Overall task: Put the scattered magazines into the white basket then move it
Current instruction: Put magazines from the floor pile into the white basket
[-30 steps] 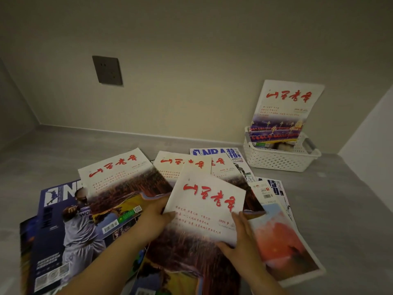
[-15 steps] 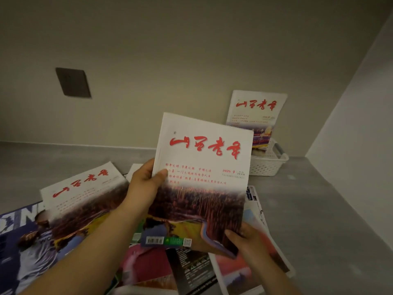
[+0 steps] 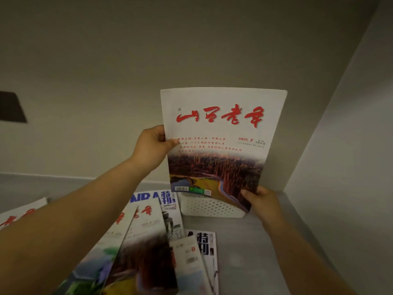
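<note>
I hold a white magazine (image 3: pixel 219 143) with red calligraphy and a reddish forest photo upright, right over the white perforated basket (image 3: pixel 210 207) at the back near the corner. My left hand (image 3: pixel 152 146) grips its left edge at mid-height. My right hand (image 3: pixel 262 202) grips its lower right corner. The magazine hides the basket's inside and whatever stands in it. Several more magazines (image 3: pixel 136 241) lie fanned out on the grey surface in front of the basket, some with the same red title, some blue with "NBA".
A beige wall (image 3: pixel 127 71) rises behind the basket and a white side wall (image 3: pixel 350 145) closes the right. A dark wall plate (image 3: pixel 11 107) sits at the far left. Bare grey surface (image 3: pixel 244 252) lies to the right of the magazines.
Both hands lifted the red-titled magazine off the pile and carried it forward and right, up to the basket. The view has come closer to the corner.
</note>
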Demonstrator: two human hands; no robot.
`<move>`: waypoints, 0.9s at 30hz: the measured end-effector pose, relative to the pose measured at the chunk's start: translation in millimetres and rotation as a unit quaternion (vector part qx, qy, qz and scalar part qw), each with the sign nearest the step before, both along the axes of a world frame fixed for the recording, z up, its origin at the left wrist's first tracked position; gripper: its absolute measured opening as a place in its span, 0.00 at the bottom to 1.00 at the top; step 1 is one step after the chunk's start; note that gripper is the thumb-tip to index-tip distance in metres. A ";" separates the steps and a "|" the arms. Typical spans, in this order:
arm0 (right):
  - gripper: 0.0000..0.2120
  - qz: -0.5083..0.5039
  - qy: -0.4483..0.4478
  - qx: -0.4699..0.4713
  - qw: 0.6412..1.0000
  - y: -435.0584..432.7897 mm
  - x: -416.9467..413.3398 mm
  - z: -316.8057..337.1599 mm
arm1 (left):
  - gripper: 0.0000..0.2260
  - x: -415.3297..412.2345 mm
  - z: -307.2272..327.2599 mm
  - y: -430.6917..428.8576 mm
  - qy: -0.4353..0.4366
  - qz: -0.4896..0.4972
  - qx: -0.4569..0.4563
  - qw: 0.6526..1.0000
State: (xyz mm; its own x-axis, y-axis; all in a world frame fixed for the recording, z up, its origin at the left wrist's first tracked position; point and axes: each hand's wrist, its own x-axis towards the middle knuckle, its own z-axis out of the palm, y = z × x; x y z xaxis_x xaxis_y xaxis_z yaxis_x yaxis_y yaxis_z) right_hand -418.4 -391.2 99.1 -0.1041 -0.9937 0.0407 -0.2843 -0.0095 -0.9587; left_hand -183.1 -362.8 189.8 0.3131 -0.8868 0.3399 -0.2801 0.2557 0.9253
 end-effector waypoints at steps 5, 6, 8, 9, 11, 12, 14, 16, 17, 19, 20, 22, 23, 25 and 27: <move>0.11 -0.021 -0.015 -0.001 1.000 -71.4 -14.1 3.9 | 0.13 -27.2 -1.5 -51.3 -0.009 -0.005 0.007 1.000; 0.11 -0.022 -0.013 0.001 1.000 -83.9 -15.6 1.3 | 0.13 -30.9 -3.6 -60.0 -0.010 -0.005 0.010 1.000; 0.11 -0.023 -0.006 0.004 1.000 -106.3 -17.3 -6.5 | 0.12 -35.6 -9.7 -76.6 -0.024 -0.003 0.019 1.000; 0.11 -0.021 -0.007 0.007 1.000 -115.7 -17.4 -11.1 | 0.12 -36.5 -14.3 -84.5 -0.029 -0.002 0.027 0.999; 0.10 -0.012 0.003 0.016 1.000 -130.8 -17.1 -20.4 | 0.12 -36.0 -26.1 -97.6 -0.021 0.012 0.047 0.999; 0.10 -0.005 0.021 0.018 1.000 -137.6 -17.3 -24.8 | 0.12 -35.1 -32.8 -103.3 -0.016 0.021 0.059 0.998; 0.10 0.012 0.067 0.022 0.997 -149.7 -18.4 -31.4 | 0.12 -34.3 -47.0 -113.8 -0.013 0.033 0.086 0.996; 0.11 0.020 0.104 0.022 0.994 -161.1 -20.1 -36.5 | 0.12 -34.5 -60.2 -123.8 -0.014 0.036 0.111 0.993; 0.12 0.020 0.116 0.021 0.993 -166.6 -21.0 -39.0 | 0.12 -35.1 -66.0 -128.7 -0.016 0.038 0.122 0.992; 0.13 0.019 0.128 0.014 0.992 -175.5 -21.8 -43.7 | 0.11 -37.0 -75.9 -137.9 -0.024 0.043 0.136 0.989; 0.13 0.020 0.130 0.013 0.991 -178.9 -21.7 -46.6 | 0.11 -38.2 -80.3 -141.9 -0.032 0.047 0.143 0.988; 0.11 0.019 0.133 0.010 0.991 -183.1 -21.4 -49.7 | 0.11 -38.4 -85.7 -147.9 -0.049 0.057 0.153 0.985; 0.10 0.019 0.135 0.005 0.991 -185.8 -20.8 -52.3 | 0.12 -37.3 -88.6 -151.1 -0.057 0.061 0.158 0.984; 0.08 0.019 0.132 -0.003 0.991 -191.0 -18.2 -55.9 | 0.13 -33.8 -92.5 -156.9 -0.080 0.078 0.171 0.979; 0.07 0.004 0.121 -0.013 0.993 -195.6 -14.5 -59.0 | 0.14 -30.0 -94.9 -162.1 -0.113 0.106 0.177 0.972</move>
State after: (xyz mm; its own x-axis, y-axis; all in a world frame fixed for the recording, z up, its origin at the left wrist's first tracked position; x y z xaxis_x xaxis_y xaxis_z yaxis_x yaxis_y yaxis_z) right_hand -432.9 -586.8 40.1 -0.0792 -0.9928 0.0897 -0.5064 -0.0374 -0.8615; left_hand -213.1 -525.0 94.9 0.4549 -0.8841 0.1068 -0.4989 -0.1537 0.8529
